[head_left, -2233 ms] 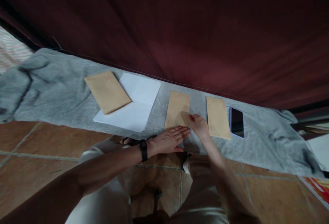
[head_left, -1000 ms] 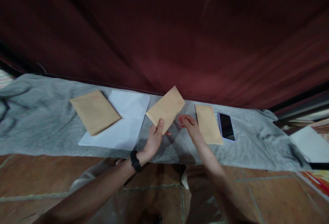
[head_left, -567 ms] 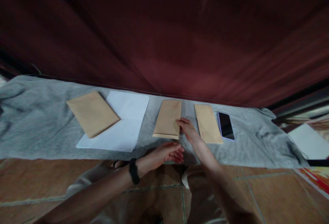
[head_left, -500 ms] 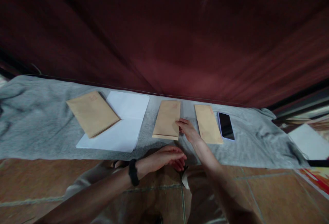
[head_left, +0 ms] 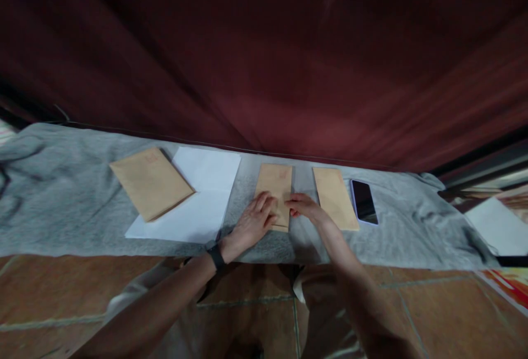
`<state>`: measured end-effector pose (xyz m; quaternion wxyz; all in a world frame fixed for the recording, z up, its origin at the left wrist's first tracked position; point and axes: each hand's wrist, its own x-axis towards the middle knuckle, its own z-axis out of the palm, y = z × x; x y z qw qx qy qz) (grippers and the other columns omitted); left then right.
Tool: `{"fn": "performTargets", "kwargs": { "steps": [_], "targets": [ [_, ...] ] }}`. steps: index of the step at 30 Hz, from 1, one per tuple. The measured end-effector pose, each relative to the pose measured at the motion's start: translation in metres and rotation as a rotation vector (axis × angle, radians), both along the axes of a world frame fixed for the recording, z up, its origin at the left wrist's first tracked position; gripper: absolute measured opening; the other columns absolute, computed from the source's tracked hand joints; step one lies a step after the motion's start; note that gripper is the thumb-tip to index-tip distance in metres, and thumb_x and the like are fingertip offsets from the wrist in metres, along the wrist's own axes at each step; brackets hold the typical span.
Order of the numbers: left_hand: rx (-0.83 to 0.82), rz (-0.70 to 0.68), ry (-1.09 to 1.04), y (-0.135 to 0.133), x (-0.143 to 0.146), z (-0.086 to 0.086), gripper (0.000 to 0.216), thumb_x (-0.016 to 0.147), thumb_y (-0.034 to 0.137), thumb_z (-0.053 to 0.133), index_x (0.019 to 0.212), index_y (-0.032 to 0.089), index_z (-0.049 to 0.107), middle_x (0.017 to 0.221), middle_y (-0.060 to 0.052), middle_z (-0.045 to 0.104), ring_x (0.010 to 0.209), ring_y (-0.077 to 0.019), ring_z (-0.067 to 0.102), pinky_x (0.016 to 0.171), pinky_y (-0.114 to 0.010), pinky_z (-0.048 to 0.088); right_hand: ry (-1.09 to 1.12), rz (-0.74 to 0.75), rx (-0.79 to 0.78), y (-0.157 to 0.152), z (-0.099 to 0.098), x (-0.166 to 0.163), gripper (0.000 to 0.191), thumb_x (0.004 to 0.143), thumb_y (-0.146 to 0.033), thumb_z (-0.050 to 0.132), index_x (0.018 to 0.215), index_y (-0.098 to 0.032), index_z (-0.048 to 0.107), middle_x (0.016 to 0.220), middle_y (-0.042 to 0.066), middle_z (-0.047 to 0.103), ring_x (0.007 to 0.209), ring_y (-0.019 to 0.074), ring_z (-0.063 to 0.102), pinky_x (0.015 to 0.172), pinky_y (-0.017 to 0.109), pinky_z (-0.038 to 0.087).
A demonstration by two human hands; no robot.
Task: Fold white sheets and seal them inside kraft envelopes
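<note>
A brown paper envelope lies in the middle of the grey cloth, its short bottom edge towards me. My left hand, with a dark band on its wrist, is closed over the lower left part, fingers bent and thumb on the top face. The left edge is partly hidden under it. At the right edge my right hand is closed, thumb and fingers pinched on the paper. Farther right lies another brown envelope. On the left a stack of brown envelopes overlaps white paper sheets.
A phone with a pale purple edge lies right of the envelopes. The grey cloth covers a long narrow surface below a dark red panel. A white sheet-like object is at the far right. Tiled floor shows below.
My left hand has moved up from the cloth's front edge onto the envelope. My right hand stays at its right edge. The middle envelope has shifted slightly right and towards me.
</note>
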<state>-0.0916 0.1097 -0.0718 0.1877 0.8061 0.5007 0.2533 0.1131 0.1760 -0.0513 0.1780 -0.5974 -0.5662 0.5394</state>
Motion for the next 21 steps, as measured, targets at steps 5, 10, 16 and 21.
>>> {"fn": "performTargets", "kwargs": {
  "steps": [5,10,16,21],
  "targets": [
    [0.011,-0.049,0.128,-0.007,0.005,-0.007,0.051,0.1,0.039,0.052,0.144,0.014,0.048,0.159,-0.02,0.039,0.151,-0.0318,0.031,0.123,-0.056,0.028,-0.219,-0.037,0.156,0.008,-0.004,0.01,0.03,0.089,-0.031,0.064,0.061,-0.019,0.061,0.055,0.0,0.063,0.055,0.0123,0.061,0.054,0.019,0.043],
    [0.005,-0.039,0.158,-0.01,0.004,-0.001,0.051,0.099,0.044,0.055,0.144,0.021,0.049,0.159,-0.017,0.039,0.153,-0.0336,0.025,0.122,-0.068,0.016,-0.491,-0.054,0.57,0.022,-0.003,0.004,0.031,0.101,-0.032,0.045,0.11,-0.017,0.07,0.109,0.012,0.075,0.102,0.0212,0.071,0.089,0.029,0.051],
    [0.01,-0.107,0.13,-0.015,0.003,-0.001,0.052,0.096,0.04,0.06,0.144,0.023,0.047,0.159,-0.016,0.039,0.152,-0.0319,0.029,0.124,-0.064,0.017,-0.488,0.201,0.853,0.036,-0.018,-0.018,0.055,0.105,-0.037,0.032,0.153,-0.01,0.041,0.162,0.015,0.037,0.152,0.0231,0.031,0.125,0.043,0.026],
    [-0.016,-0.106,0.125,-0.02,0.004,-0.002,0.048,0.094,0.032,0.061,0.14,0.023,0.049,0.157,-0.014,0.043,0.151,-0.0301,0.032,0.125,-0.062,0.016,-0.567,0.309,0.848,0.046,-0.029,-0.031,0.059,0.106,-0.04,0.029,0.158,-0.013,0.034,0.165,0.012,0.031,0.155,0.0219,0.025,0.128,0.045,0.018]
  ]
}}
